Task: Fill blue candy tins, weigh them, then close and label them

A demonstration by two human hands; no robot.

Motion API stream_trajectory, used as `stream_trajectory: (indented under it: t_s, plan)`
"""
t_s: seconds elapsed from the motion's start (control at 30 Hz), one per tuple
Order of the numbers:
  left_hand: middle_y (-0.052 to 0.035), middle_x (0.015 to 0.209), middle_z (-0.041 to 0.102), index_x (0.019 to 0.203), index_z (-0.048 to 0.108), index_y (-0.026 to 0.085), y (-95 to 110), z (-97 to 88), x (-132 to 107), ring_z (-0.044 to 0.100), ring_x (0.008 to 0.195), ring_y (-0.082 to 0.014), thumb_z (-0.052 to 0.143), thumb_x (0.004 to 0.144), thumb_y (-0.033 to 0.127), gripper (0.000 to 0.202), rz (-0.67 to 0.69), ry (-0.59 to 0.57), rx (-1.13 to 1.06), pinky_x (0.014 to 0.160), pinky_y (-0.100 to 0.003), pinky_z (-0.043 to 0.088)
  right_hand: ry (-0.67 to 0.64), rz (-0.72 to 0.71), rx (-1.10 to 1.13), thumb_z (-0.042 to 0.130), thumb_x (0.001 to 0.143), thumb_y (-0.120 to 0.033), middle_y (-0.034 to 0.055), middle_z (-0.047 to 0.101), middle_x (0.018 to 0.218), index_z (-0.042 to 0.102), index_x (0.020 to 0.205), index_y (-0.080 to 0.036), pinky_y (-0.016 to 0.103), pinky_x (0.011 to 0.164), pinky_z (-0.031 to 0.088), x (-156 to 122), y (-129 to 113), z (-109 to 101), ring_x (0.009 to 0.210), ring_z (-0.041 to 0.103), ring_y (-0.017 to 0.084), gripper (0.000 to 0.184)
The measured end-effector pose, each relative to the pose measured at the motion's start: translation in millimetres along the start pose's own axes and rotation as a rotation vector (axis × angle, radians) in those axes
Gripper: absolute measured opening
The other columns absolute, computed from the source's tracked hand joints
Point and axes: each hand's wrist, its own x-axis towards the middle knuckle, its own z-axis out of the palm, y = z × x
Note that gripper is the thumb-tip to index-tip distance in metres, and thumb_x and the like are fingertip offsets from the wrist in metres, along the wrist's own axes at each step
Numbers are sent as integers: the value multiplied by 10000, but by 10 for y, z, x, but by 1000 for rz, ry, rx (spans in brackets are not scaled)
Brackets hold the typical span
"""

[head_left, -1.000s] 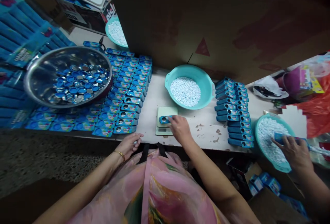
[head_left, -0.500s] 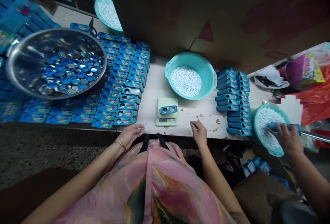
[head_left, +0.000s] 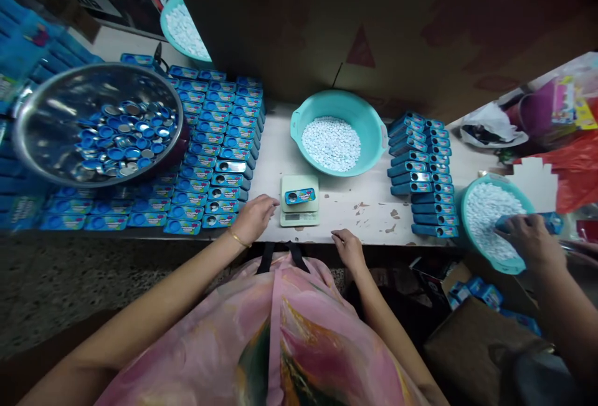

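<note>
My left hand (head_left: 255, 219), with a thin bracelet at the wrist, is over the table edge just left of a pale kitchen scale (head_left: 300, 217). Its fingers stretch toward the scale, apart from it, and hold nothing I can see. On the scale lies a blue printed tin (head_left: 301, 196) with a round opening at its left end. My right hand (head_left: 349, 249) is at the table's front edge, right of the scale. Its fingers are curled into a pinch; whatever may be between them is too small to make out. Behind the scale stands a turquoise basin (head_left: 369, 138) of small white candies (head_left: 331, 143).
Rows of blue tins (head_left: 224, 166) fill the left, beside a steel bowl (head_left: 35, 144) of round blue and silver lids (head_left: 126, 138). Stacked tins (head_left: 434, 200) stand at right. A co-worker's hand (head_left: 537, 244) holds a blue tin over another candy basin (head_left: 509, 264). A cardboard panel (head_left: 299, 26) rises behind.
My left hand has moved up and right, close to the scale. My right hand stays near the edge, still pinched. The tin remains on the scale. The co-worker's tin has tilted over the basin.
</note>
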Motion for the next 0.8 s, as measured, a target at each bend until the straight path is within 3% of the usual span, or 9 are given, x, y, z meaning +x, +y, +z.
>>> stream_trajectory:
  t_s: [0.13,0.3,0.4,0.5,0.6,0.7,0.8]
  plan:
    - [-71,913,578,930,597,170,172,109,308,539,869,-162,404,817,167,224,111,-38,66,784,-281,423,34,9,19,403,836,-283,63,634,903,621,932,-186,278,767,437,-52,79,-13,854,581,164,257]
    - [-67,967,556,897,621,202,276,156,402,510,949,-195,528,735,152,193,-114,-30,-243,840,-282,397,62,27,48,407,833,-291,64,636,898,626,927,-190,293,751,448,-106,169,-71,832,586,168,259]
    - [-66,987,552,901,641,223,290,83,401,491,986,-209,578,688,129,241,-190,27,-448,882,-273,366,116,-35,95,398,841,-291,56,630,879,625,912,-200,299,764,446,42,107,-251,835,580,167,255]
    - [-62,925,563,889,654,227,253,-32,358,493,963,-217,585,689,152,225,-215,77,-480,905,-291,343,248,-142,110,371,857,-294,62,606,929,597,967,-210,309,832,417,544,-74,-567,910,551,170,266]
    - [-57,893,576,891,657,232,179,-137,234,505,912,-223,600,687,201,214,-237,128,-416,906,-309,337,319,-151,31,387,849,-329,94,552,1050,524,1090,-199,343,875,383,1382,-287,-844,1004,499,202,306]
    - [-49,906,588,899,657,244,104,-190,36,525,869,-211,606,689,230,217,-272,177,-358,869,-293,360,150,103,-133,598,706,-394,153,466,1159,430,1201,-173,424,859,370,2249,-436,-858,1050,456,289,567]
    - [-46,924,594,912,658,254,57,-180,-164,538,850,-203,613,689,243,228,-320,218,-337,835,-274,377,-35,312,-129,672,614,-429,186,361,1252,404,1221,-173,489,869,336,2795,-509,-598,1122,382,346,711]
